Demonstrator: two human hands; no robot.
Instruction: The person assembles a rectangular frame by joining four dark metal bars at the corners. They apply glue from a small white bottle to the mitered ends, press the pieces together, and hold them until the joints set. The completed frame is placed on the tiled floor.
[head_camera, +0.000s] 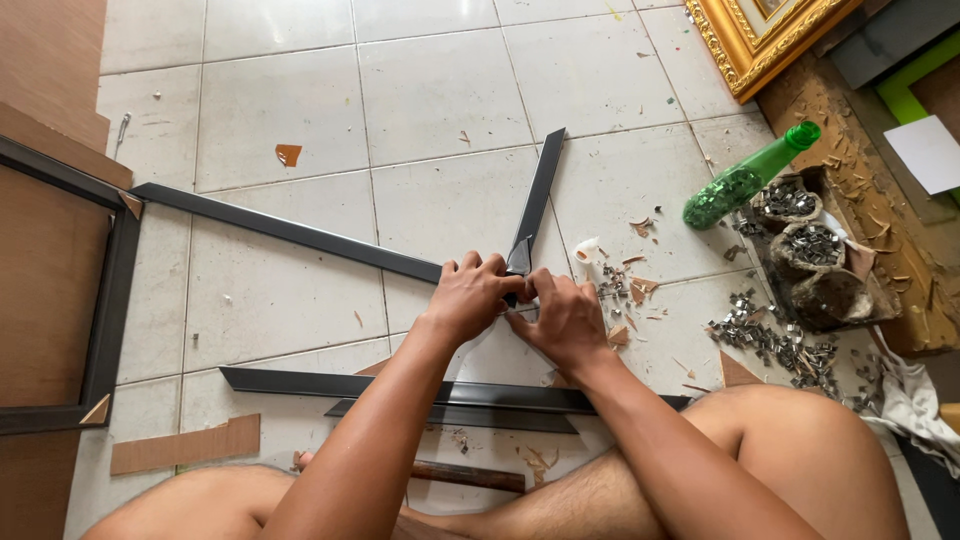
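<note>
On the tiled floor, from left to right:

Far left: a finished black frame (110, 300) lies flat around a brown board; small brown triangles sit in its corners.

Long strip: a black moulding strip (285, 230) runs from that frame towards the hands; its near end is hidden under the left hand.

Left hand (472, 295): fingers curled and closed over the corner joint; it presses down where the two strips meet.

Short strip: a second black strip (538, 195) rises away from the hands; its near end meets the long strip under the fingers.

Right hand (565, 320): fingers closed on the same joint, touching the left hand; what the fingertips pinch I cannot tell.

Doing it well, in my judgement: keep both mitred ends flush and flat on the tile; hold them steady so the corner stays square.

Near the knees: two more black strips (450, 395) lie side by side.

Right: loose metal clips (775, 345) lie scattered; a green bottle (750, 178) lies beside bags of clips (812, 245); a gold frame (760, 40) sits beyond.
</note>
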